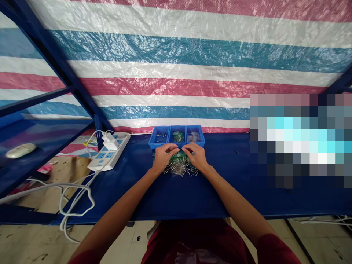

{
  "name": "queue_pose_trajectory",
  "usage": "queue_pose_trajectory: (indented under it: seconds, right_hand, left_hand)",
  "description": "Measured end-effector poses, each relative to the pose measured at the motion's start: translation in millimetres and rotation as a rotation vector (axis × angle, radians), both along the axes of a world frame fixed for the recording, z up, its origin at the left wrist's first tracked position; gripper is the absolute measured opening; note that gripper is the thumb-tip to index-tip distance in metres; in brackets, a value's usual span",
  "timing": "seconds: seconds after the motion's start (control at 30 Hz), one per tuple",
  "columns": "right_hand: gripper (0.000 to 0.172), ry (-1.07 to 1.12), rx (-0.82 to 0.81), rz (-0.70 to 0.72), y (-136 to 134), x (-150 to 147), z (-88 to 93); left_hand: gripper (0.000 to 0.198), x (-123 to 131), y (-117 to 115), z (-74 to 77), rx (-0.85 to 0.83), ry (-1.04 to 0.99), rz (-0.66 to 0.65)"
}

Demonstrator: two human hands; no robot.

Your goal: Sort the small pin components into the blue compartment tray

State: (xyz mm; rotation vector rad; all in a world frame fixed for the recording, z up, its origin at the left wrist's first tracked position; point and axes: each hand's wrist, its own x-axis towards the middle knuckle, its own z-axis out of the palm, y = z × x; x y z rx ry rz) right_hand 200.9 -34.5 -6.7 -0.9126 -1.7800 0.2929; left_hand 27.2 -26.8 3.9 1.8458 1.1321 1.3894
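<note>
My left hand (164, 156) and my right hand (195, 156) meet over a mixed pile, fingertips pinched close together. Whatever lies between the fingers is too small to make out. Under them the pile holds thin metal pins (189, 170), green pieces (179, 157) and clear plastic pieces (178, 169). Just beyond my hands stands a blue three-part tray (156, 146). Its left compartment has a few thin pins (161, 140), the middle one green pieces (178, 137), the right one clear pieces (194, 137).
A white power strip (110, 156) with a plugged-in adapter lies left on the blue table (170, 201); white cables (78, 187) loop over the edge. One small dark pin (236, 151) lies to the right. A striped tarp (178, 88) hangs behind. The far right is pixelated.
</note>
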Motion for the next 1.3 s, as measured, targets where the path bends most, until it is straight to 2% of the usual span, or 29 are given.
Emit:
queue_pose_trajectory:
  seconds: [0.27, 0.6, 0.83, 1.1, 1.2, 1.3]
  right_hand:
    - [0.024, -0.024, -0.035, -0.007, 2.4, -0.5, -2.2]
    - [0.027, 0.024, -0.075, -0.022, 1.7, -0.7, -3.1]
    - [0.029, -0.025, -0.044, 0.007, 0.1, -1.7, -0.3]
    - [0.034, 0.021, -0.096, -0.002, 0.8, -2.6, -1.2]
    - [0.035, -0.007, -0.075, -0.001, 0.7, -2.3, -1.3]
    - [0.036, -0.013, -0.062, -0.025, 0.4, -1.2, -0.2]
  left_hand:
    - [0.025, 0.2, -1.0, 1.0, -0.025, -0.068, -0.025]
    - [0.024, -1.0, -2.6, 4.3, 0.012, -0.012, -0.021]
    - [0.026, -0.5, -4.5, 7.0, -0.055, -0.091, -0.002]
    - [0.024, 0.1, 1.4, 5.6, -0.149, -0.267, -0.083]
    - [0.023, 0.8, 0.5, 5.0, -0.095, -0.23, -0.061]
    - [0.02, -2.9, -1.4, 8.0, 0.119, -0.078, 0.048]
